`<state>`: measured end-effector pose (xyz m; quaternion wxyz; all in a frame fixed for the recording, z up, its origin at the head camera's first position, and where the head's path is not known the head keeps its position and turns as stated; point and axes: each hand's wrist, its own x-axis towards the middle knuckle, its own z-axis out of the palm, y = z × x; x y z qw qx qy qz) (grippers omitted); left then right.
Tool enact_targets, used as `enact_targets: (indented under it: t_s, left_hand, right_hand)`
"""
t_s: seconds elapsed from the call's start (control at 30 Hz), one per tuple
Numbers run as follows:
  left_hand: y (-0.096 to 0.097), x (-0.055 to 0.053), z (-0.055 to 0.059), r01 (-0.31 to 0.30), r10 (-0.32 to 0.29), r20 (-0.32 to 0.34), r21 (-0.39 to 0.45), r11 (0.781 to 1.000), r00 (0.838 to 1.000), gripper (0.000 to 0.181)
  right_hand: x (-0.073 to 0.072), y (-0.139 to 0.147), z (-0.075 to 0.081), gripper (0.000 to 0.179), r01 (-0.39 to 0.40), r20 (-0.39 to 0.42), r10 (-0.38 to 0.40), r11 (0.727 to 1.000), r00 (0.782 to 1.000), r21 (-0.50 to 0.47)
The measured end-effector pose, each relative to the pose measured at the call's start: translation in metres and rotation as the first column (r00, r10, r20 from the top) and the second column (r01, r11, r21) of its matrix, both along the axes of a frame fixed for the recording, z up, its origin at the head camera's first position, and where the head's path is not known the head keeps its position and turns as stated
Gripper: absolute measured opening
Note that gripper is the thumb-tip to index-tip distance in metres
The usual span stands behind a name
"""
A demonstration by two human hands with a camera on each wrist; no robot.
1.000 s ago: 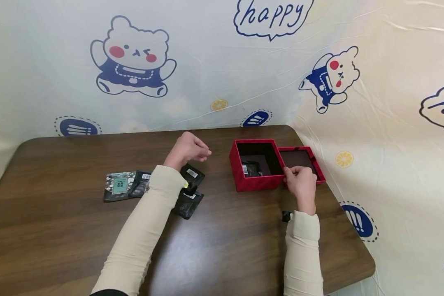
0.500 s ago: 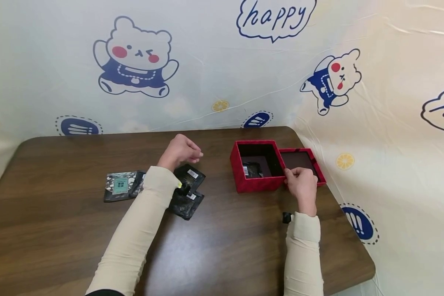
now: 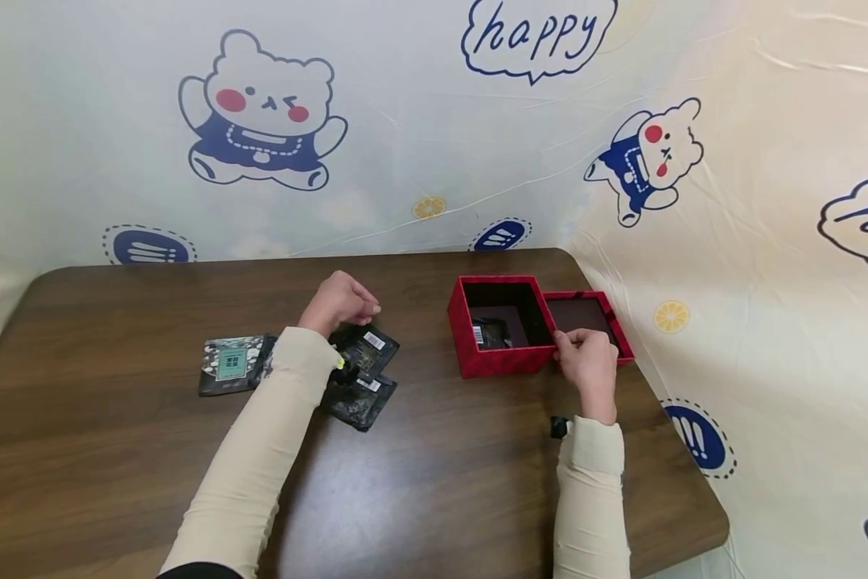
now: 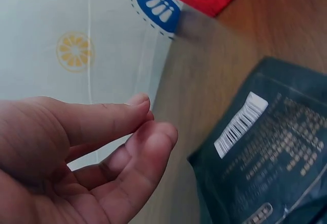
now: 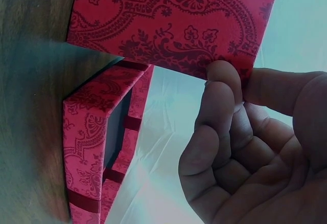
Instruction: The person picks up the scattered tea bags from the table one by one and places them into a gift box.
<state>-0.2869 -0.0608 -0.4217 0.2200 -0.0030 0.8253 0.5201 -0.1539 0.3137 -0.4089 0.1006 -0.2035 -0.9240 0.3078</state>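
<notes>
While our right hand point(image 3: 586, 362) keeps pinching the red box point(image 3: 502, 330) corner, our left hand point(image 3: 338, 299) (empty, loosely curled) has come back down over the dark packets point(image 3: 364, 354), seemingly for another.

Dark wood-grain table point(image 3: 441, 482), rounded corners. Behind, 9 to 3 o'clock: pale plastic sheet point(image 3: 405, 121), cartoon bears, "happy" bubble at 12. Even light.
</notes>
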Motion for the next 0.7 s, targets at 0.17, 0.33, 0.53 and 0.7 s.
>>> enact_targets:
  t_s: [0.17, 0.33, 0.53, 0.7]
  left_hand:
    - [-0.004, -0.003, -0.007, 0.011, -0.017, -0.049, -0.104, 0.994, 0.999, 0.016]
    - [-0.007, -0.004, -0.013, 0.035, -0.062, -0.102, -0.254, 0.967, 0.993, 0.019]
    - [-0.008, -0.002, -0.022, 0.042, -0.093, -0.148, -0.318, 0.947, 0.985, 0.018]
    - [-0.006, -0.003, -0.025, 0.044, -0.094, -0.139, -0.328, 0.944, 0.986, 0.014]
  right_hand:
    - [0.001, 0.0, 0.0, 0.034, 0.002, -0.007, -0.002, 1.0, 1.0, -0.001]
    - [0.001, 0.0, -0.001, 0.034, 0.002, 0.011, -0.002, 1.0, 1.0, -0.013]
    - [0.001, 0.0, -0.001, 0.035, 0.004, 0.008, -0.004, 1.0, 1.0, -0.012]
    - [0.0, 0.001, -0.001, 0.035, -0.002, -0.011, 0.002, 1.0, 1.0, 0.005]
